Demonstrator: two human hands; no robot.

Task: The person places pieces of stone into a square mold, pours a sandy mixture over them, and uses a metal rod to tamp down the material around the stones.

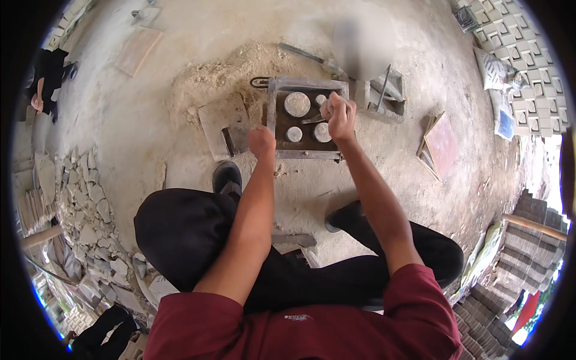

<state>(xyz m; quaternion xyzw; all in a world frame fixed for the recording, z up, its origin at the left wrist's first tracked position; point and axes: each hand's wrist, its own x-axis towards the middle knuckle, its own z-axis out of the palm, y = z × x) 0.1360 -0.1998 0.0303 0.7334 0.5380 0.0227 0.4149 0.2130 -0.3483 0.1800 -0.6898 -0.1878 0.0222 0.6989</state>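
On the sandy ground before the seated person, a square metal mould [307, 119] holds round pale plugs [297, 104] in dark mix. The right hand [339, 115] is closed around a small trowel [313, 119] over the mould's right half; the left hand [261, 141] is fisted at the frame's left edge, holding nothing visible. A careless stroke could probably shift a plug.

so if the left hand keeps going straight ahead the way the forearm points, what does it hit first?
Probably the left wall of the square metal mould: the left hand, a closed fist, sits just outside it, near its lower left corner. Height above the frame is unclear.
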